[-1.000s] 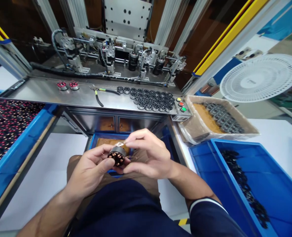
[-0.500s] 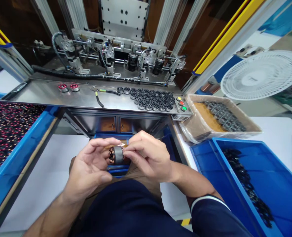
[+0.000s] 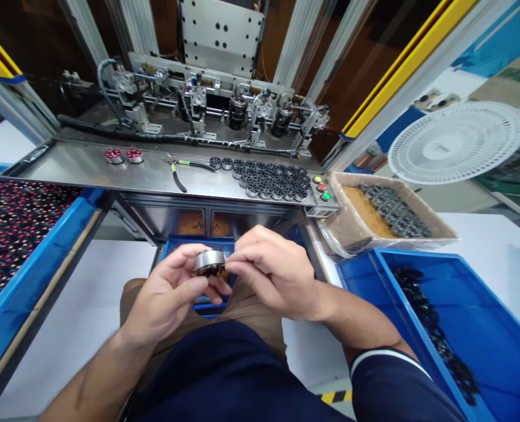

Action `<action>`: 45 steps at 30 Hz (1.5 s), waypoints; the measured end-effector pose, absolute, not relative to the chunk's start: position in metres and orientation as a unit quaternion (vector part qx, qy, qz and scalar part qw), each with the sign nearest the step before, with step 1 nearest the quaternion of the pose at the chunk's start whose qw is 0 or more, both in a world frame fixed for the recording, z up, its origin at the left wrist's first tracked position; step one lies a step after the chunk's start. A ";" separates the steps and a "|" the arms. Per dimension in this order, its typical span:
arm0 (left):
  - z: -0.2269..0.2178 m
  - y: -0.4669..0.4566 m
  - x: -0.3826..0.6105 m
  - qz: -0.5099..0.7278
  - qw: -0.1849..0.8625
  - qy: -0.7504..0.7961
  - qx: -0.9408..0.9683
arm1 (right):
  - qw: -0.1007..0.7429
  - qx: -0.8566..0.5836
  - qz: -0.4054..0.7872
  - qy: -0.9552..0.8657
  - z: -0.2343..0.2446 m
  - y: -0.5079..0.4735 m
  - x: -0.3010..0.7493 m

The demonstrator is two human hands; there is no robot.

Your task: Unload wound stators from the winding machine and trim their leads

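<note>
A motor stator (image 3: pixel 210 261) with a silvery metal ring and dark slotted underside is held over my lap. My left hand (image 3: pixel 172 293) grips it from the left, fingers behind and thumb in front. At the ring's right edge, my right hand (image 3: pixel 269 271) is closed with thumb and index finger pinched together. What sits in that pinch, if anything, is too small to make out. Beyond the hands, on the metal bench (image 3: pixel 75 170), lie pliers (image 3: pixel 181 170) with black and yellow-green handles and two stators with red tops (image 3: pixel 123 155).
Rows of dark stators (image 3: pixel 273 179) stand on the bench beside a button box (image 3: pixel 324 190). Behind is a machine fixture (image 3: pixel 198 105). At right are a lined carton (image 3: pixel 387 211), a blue bin (image 3: pixel 444 305) and a white fan (image 3: pixel 457 142). A blue tray (image 3: pixel 82 205) of small parts stands left.
The stator has turned from standing on edge to lying nearly flat, ring upward. My left fingers and thumb have closed in on it. The right hand has shifted slightly right, still pinched.
</note>
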State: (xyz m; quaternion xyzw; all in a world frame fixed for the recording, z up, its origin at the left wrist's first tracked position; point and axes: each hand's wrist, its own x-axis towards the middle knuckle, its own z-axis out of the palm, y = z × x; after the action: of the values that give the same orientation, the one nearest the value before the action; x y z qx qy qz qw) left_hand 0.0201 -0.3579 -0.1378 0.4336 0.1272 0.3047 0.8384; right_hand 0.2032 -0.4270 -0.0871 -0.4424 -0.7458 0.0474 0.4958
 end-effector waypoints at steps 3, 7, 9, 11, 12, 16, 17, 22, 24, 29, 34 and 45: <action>-0.137 -0.357 0.021 0.409 0.794 0.119 0.434 | 0.519 -0.458 0.055 -0.720 -0.087 -0.426 0.201; -0.136 -0.348 0.026 0.357 0.840 0.086 0.400 | 0.532 -0.415 0.096 -0.732 -0.084 -0.422 0.198; -0.137 -0.344 0.028 0.175 0.898 0.052 0.400 | 0.525 -0.395 0.108 -0.746 -0.081 -0.421 0.198; -0.138 -0.343 0.028 0.037 0.921 0.019 0.388 | 0.520 -0.390 0.111 -0.752 -0.078 -0.422 0.199; -0.138 -0.344 0.027 0.029 0.921 0.018 0.389 | 0.520 -0.391 0.109 -0.751 -0.077 -0.422 0.200; -0.136 -0.351 0.023 0.226 0.861 0.099 0.445 | 0.528 -0.431 0.088 -0.727 -0.078 -0.425 0.201; -0.135 -0.353 0.022 0.271 0.839 0.114 0.457 | 0.533 -0.444 0.082 -0.715 -0.079 -0.425 0.201; -0.133 -0.355 0.020 0.441 0.783 0.114 0.423 | 0.559 -0.448 0.096 -0.691 -0.081 -0.423 0.197; -0.133 -0.351 0.021 0.428 0.808 0.122 0.387 | 0.562 -0.418 0.119 -0.704 -0.080 -0.422 0.196; -0.135 -0.344 0.026 0.046 0.929 0.047 0.364 | 0.554 -0.370 0.153 -0.730 -0.079 -0.418 0.199; -0.136 -0.348 0.022 0.142 0.896 0.056 0.416 | 0.562 -0.400 0.135 -0.712 -0.082 -0.419 0.202; -0.150 -0.357 0.030 0.480 0.654 0.153 0.564 | 0.612 -0.443 0.107 -0.646 -0.088 -0.421 0.196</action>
State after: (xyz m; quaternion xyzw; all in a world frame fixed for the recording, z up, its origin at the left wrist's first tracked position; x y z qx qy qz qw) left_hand 0.0304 -0.3569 -0.1499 0.5644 0.1534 0.4800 0.6538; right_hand 0.1961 -0.4207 -0.0883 -0.4435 -0.6462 0.1071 0.6117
